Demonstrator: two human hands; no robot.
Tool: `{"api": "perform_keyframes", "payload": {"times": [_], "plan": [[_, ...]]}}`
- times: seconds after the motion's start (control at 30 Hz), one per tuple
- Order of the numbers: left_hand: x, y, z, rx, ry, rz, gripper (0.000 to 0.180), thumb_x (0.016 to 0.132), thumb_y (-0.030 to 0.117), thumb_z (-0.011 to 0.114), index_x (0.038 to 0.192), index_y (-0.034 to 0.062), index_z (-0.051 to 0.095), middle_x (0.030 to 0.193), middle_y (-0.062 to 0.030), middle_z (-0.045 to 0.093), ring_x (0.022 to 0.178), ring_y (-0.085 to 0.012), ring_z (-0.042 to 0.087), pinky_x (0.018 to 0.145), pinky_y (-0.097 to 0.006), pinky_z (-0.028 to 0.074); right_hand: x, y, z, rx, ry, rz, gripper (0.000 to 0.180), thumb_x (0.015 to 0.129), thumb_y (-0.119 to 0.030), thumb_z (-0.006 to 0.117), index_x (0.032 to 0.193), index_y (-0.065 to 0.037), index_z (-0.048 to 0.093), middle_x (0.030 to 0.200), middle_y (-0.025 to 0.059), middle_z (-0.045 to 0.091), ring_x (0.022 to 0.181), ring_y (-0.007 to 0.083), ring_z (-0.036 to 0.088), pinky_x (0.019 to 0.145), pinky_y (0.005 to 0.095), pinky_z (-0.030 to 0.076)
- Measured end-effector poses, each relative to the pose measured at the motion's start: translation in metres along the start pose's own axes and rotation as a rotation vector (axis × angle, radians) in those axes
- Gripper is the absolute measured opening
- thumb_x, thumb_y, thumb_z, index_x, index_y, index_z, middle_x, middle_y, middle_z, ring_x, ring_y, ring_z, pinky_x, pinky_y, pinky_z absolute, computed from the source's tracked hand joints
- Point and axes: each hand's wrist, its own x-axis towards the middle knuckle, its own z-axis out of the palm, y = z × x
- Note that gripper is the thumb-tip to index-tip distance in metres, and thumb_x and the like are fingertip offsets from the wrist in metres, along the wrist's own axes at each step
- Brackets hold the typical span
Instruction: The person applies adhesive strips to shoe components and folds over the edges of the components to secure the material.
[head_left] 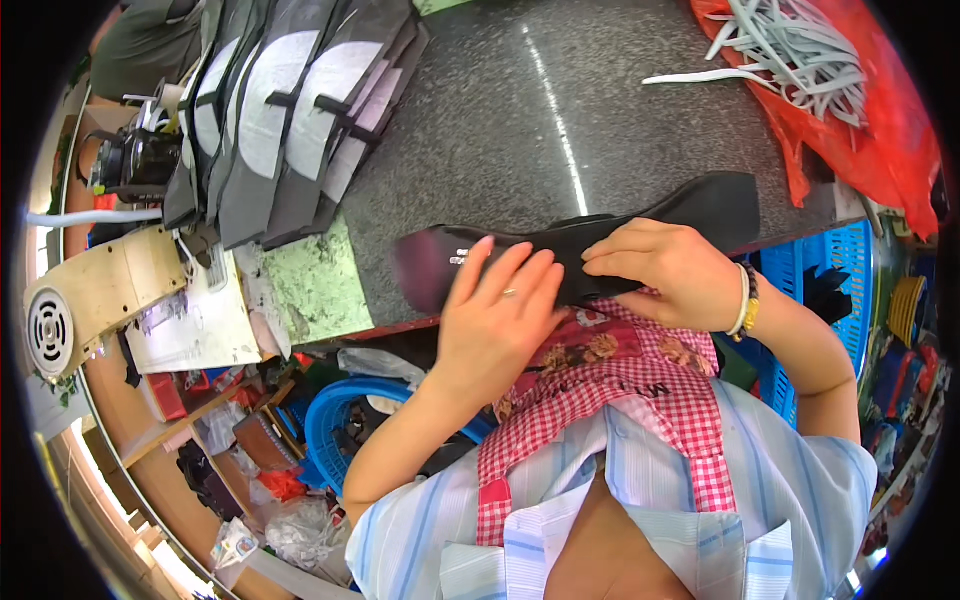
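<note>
A long black piece of sheet material [722, 205], apparently leather or fabric, lies along the near edge of the dark speckled table. Its left end has a dark purple sheen and small pale print. My left hand [497, 318], with a ring on one finger, rests on this piece with its fingers stretched out and slightly apart. My right hand [665, 268] is closed over the piece's near edge, fingers together and bent, thumb toward my body. What lies under the fingers is hidden. A beaded bracelet and a pale band circle the right wrist.
Stacked black-and-grey cut pieces [290, 120] lie at the far left, beside a cream sewing machine [110, 290]. Pale strips [800, 60] sit on a red plastic bag [890, 150] at the far right. Blue baskets [325, 425] stand below the table on both sides.
</note>
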Motion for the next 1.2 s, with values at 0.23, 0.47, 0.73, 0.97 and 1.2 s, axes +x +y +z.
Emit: {"api": "perform_keyframes", "payload": {"times": [0.23,0.47,0.73,0.97,1.2], "plan": [[0.002,-0.007,0.030,0.141,0.031,0.299,0.039,0.075,0.006,0.064,0.113,-0.0029,0.068,0.119,-0.0160,0.064,0.110,-0.0297,0.063,0.091,-0.040,0.052,-0.007,-0.009,0.022,-0.427,0.021,-0.183,0.039,0.078,-0.017,0.058,0.113,-0.002,0.064,0.117,0.0066,0.060,0.110,0.0233,0.056,0.096,0.0354,0.047],[0.024,0.011,0.019,0.064,-0.043,0.172,0.033,0.073,0.002,0.064,0.105,-0.0020,0.069,0.102,-0.0135,0.069,0.090,-0.0256,0.068,0.077,-0.035,0.056,-0.005,0.016,0.000,-0.448,0.063,-0.285,0.027,0.075,-0.019,0.062,0.098,-0.005,0.067,0.089,0.0016,0.063,0.086,0.0188,0.061,0.070,0.0309,0.054],[0.027,0.022,0.016,0.231,-0.062,0.321,0.028,0.073,0.009,0.063,0.099,-0.0004,0.067,0.101,-0.0127,0.069,0.093,-0.0271,0.066,0.081,-0.035,0.055,-0.042,0.025,-0.003,-0.337,0.252,-0.110,0.036,0.073,-0.012,0.067,0.108,-0.003,0.069,0.112,0.0093,0.069,0.101,0.0261,0.067,0.082,0.0342,0.057],[0.030,0.012,0.023,-0.287,-0.125,0.035,0.025,0.075,0.006,0.067,0.100,0.0039,0.065,0.094,-0.0081,0.070,0.084,-0.0234,0.066,0.070,-0.034,0.054,-0.004,0.011,-0.007,-0.300,-0.003,-0.263,0.019,0.071,-0.013,0.063,0.087,-0.004,0.063,0.085,0.0061,0.060,0.078,0.0223,0.060,0.067,0.0331,0.052],[0.019,0.026,0.028,-0.197,-0.039,0.045,0.027,0.075,0.010,0.067,0.102,0.0036,0.064,0.091,-0.0076,0.068,0.086,-0.0230,0.066,0.073,-0.033,0.054,-0.007,0.008,-0.004,-0.421,0.060,-0.260,0.028,0.070,-0.012,0.066,0.097,-0.003,0.068,0.085,0.0046,0.061,0.077,0.0226,0.059,0.066,0.0329,0.052]]}}
